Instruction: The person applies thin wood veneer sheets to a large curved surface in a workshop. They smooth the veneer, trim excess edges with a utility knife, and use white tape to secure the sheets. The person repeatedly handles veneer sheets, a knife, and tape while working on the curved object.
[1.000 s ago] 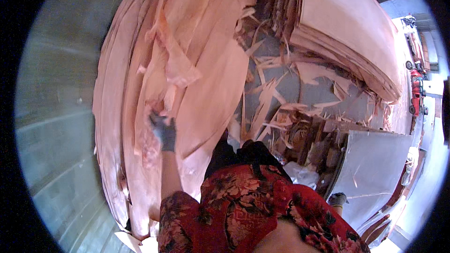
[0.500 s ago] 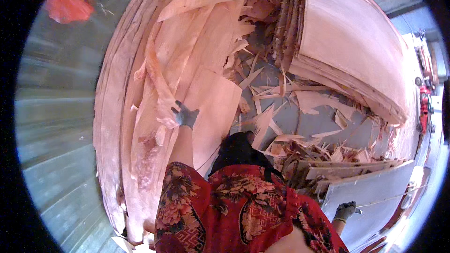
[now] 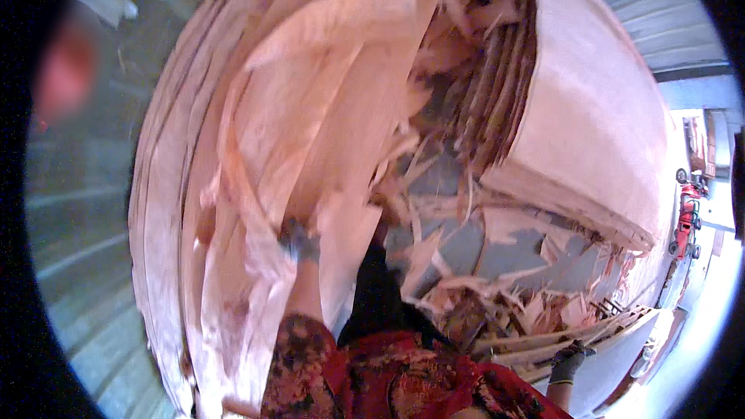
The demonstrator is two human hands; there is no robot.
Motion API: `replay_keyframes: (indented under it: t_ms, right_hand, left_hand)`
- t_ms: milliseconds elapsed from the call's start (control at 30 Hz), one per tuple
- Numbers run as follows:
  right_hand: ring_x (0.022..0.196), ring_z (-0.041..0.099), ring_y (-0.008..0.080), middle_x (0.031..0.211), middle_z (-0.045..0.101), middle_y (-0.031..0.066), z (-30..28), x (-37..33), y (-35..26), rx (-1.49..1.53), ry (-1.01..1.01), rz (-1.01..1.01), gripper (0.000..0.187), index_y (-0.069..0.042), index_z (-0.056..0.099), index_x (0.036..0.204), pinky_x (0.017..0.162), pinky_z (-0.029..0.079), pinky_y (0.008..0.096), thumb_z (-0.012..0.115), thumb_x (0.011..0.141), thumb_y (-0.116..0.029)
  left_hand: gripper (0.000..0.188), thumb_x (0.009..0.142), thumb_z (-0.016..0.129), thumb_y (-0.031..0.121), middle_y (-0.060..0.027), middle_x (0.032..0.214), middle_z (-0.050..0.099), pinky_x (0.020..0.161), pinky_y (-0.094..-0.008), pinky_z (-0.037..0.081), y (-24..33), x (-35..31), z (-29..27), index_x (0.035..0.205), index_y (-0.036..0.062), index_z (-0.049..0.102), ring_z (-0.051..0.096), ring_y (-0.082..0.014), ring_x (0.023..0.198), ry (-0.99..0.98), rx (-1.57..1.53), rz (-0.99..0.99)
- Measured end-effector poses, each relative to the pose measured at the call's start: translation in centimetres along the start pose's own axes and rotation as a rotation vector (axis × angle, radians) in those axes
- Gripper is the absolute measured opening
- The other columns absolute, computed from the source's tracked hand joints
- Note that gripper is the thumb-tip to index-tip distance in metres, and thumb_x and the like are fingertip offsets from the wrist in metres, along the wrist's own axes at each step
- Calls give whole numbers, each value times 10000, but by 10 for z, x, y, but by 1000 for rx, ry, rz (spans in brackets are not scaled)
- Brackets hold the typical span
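My left hand [image 3: 301, 240], in a grey glove, is at the torn strip of thin wood veneer [image 3: 268, 252] on top of a long stack of veneer sheets [image 3: 159, 209]. Motion smears its fingers, so their grip is hidden. Beside it, a pale veneer piece [image 3: 341, 221] lies along the stack's right side. My right hand [image 3: 570, 362], in a dark glove, is closed low at the right, above a pale board [image 3: 621, 361]. What sits in that fist is too small to name. A curved veneer strip [image 3: 334, 19] lies farther up the stack.
A tall stack of veneer sheets [image 3: 597, 109] stands at the far right. Broken veneer scraps [image 3: 528, 302] litter the grey floor [image 3: 504, 237] between the stacks. Corrugated metal [image 3: 85, 264] runs along the left. A red wheeled vehicle [image 3: 686, 221] is in the distance.
The view has shifted, with the left stack now reaching farther left. My left hand's fingers were spread earlier and are now blurred. My right fist sits slightly lower in view.
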State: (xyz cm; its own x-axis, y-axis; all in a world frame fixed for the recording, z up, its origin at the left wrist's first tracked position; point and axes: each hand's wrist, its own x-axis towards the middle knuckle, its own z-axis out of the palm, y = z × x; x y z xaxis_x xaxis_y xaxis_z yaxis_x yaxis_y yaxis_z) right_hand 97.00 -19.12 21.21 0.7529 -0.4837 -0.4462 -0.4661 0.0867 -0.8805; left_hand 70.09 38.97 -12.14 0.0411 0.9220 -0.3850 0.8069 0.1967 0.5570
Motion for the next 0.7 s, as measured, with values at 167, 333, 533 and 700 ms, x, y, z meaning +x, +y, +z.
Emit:
replay_keyframes:
  t_ms: [167,333,533,700]
  right_hand:
    - [329,382,65,479,440,-38,78,-10,-19,-15,-86,143,244,-179,441,616,288,329,182,494,849,-226]
    - [303,320,79,449,369,-62,135,-14,-17,82,15,229,255,-209,419,608,279,252,220,494,852,-216]
    - [449,422,119,567,440,-30,144,17,3,141,-14,84,85,-115,527,762,473,400,272,528,833,-161]
    - [486,442,109,606,472,-17,175,57,11,364,-40,33,126,-53,596,903,464,403,268,562,813,-135]
  left_hand:
    - [275,665,641,341,-139,814,621,881,-480,333,-21,-27,-49,801,105,675,466,-335,1010,-74,510,607]
    - [294,737,611,317,-130,664,616,869,-399,429,-19,8,-174,633,43,625,591,-275,648,-49,840,429]
    - [667,743,617,330,-179,958,621,846,-399,469,45,84,-319,1286,14,393,562,-324,1017,413,1052,6]
    - [937,694,656,409,-160,1418,195,1000,-455,331,182,115,-268,1378,-2,165,203,-340,1311,552,1400,-64]
